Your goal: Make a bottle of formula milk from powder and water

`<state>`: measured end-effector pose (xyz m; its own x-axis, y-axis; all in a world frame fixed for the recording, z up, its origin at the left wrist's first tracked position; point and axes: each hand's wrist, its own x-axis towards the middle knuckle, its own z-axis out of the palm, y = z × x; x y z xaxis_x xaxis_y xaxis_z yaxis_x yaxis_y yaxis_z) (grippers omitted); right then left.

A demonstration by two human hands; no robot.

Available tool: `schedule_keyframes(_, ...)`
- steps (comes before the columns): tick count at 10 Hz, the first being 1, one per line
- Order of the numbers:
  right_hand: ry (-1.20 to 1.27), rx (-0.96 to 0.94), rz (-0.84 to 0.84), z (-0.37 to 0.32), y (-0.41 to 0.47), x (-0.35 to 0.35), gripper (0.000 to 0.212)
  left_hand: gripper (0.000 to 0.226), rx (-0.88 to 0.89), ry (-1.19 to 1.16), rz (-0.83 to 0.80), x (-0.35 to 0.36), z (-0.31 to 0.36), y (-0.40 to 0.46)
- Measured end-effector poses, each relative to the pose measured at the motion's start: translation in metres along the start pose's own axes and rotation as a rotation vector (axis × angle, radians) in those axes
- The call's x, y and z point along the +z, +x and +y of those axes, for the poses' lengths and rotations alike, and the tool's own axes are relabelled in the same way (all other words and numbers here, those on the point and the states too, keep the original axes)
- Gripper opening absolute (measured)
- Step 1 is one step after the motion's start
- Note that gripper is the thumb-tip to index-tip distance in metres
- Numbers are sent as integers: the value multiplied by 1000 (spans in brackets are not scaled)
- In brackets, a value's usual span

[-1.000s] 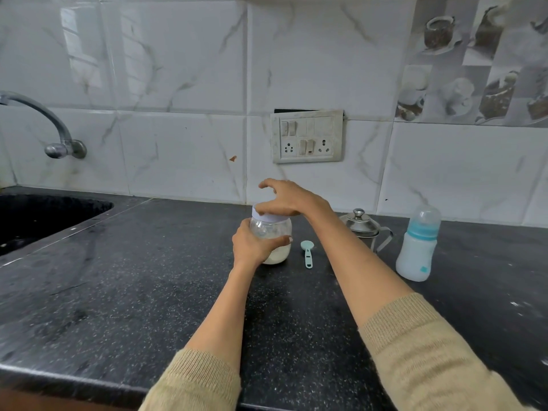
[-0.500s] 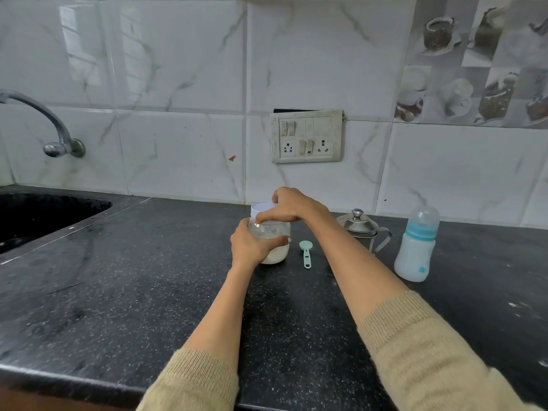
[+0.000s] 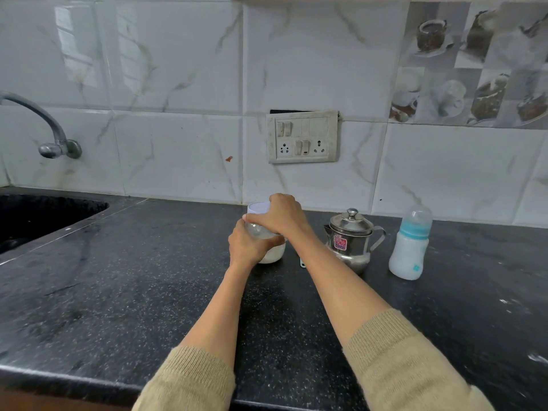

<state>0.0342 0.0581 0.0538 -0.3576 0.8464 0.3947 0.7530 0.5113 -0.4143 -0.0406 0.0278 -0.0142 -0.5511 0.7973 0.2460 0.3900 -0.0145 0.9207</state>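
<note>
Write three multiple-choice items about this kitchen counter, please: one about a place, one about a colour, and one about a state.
1. Where does the steel pot stand?
A. Between the powder jar and the baby bottle
B. Inside the sink
C. Left of the jar

2. What colour is the baby bottle's collar?
A. Red
B. Teal
C. Black

3. What are the hands doing?
A. Both lie flat on the counter
B. The left hand grips the jar's body and the right hand grips its lid
C. The right hand lifts the baby bottle

Answers:
1 A: the pot sits right of the jar and left of the bottle.
2 B: a teal ring shows under the clear cap.
3 B: fingers curl round the jar and its lid.
</note>
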Motion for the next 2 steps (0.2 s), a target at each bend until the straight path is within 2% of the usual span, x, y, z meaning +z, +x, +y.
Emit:
schedule_keyframes(1,46,-1,-34,7,-2,6,78,106,-9,-47,-67,-3,0,2)
schedule_keyframes(2,188,-9,34,9,-12,2,96,140,16,-70,-97,-9,8,6)
